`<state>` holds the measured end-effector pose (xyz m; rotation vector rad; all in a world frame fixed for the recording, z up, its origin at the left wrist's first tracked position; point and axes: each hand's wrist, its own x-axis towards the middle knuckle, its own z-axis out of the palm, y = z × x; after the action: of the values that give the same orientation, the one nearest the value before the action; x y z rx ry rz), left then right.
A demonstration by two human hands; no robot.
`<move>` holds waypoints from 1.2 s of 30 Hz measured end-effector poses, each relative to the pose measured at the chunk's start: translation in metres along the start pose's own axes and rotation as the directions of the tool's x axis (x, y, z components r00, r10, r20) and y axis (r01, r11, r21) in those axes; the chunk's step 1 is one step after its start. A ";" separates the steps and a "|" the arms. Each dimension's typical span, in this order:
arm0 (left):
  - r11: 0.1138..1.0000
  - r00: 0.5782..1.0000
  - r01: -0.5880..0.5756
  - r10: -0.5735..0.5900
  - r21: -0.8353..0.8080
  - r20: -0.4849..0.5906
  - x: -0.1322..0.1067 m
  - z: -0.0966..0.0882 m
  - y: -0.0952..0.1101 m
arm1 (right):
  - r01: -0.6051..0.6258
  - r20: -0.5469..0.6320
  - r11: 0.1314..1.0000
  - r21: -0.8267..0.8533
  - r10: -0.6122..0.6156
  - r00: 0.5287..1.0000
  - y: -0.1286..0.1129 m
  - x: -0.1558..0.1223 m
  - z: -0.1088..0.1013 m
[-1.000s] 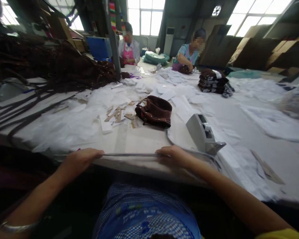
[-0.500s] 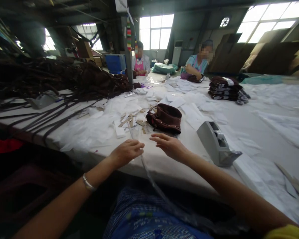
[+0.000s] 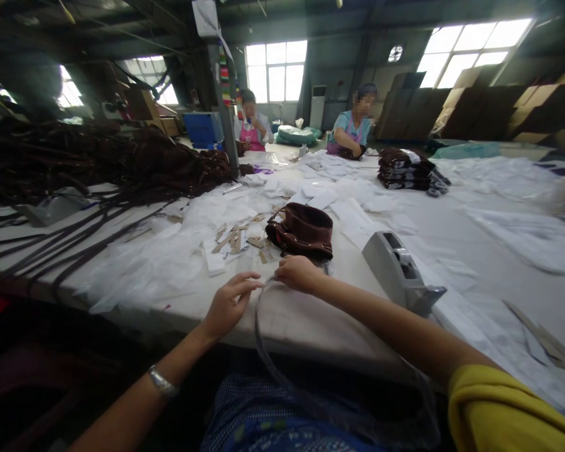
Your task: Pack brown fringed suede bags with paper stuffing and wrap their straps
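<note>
My left hand (image 3: 228,303) and my right hand (image 3: 297,274) both pinch the top edge of a clear plastic bag (image 3: 282,370), which hangs from the table's near edge down over my lap. The hands are close together, fingers curled on the film. Just beyond my right hand lies a brown velvet pouch (image 3: 302,230) on the white table (image 3: 282,314). A grey tape dispenser (image 3: 398,265) stands to the right of my right forearm.
Loose white sheets and tan paper strips (image 3: 230,240) litter the table. A dark heap of brown pouches and cords (image 3: 122,160) fills the left. A stack of folded brown pouches (image 3: 405,168) sits further back. Two people (image 3: 353,129) work at the far end.
My hands moved from wide apart at the table edge to close together near the brown pouch. My right hand went from spread to closed on the plastic bag.
</note>
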<state>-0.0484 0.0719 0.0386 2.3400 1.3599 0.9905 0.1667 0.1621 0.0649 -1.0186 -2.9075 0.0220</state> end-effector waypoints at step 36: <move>0.916 0.929 0.366 -0.350 -0.162 0.121 0.023 0.027 -0.027 | -0.097 -0.124 0.961 0.261 0.133 0.983 -0.029 -0.026 0.022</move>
<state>-0.0412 0.1089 0.0146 1.8872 1.5206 0.8468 0.1678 0.1236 0.0424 -1.0926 -2.6297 0.3072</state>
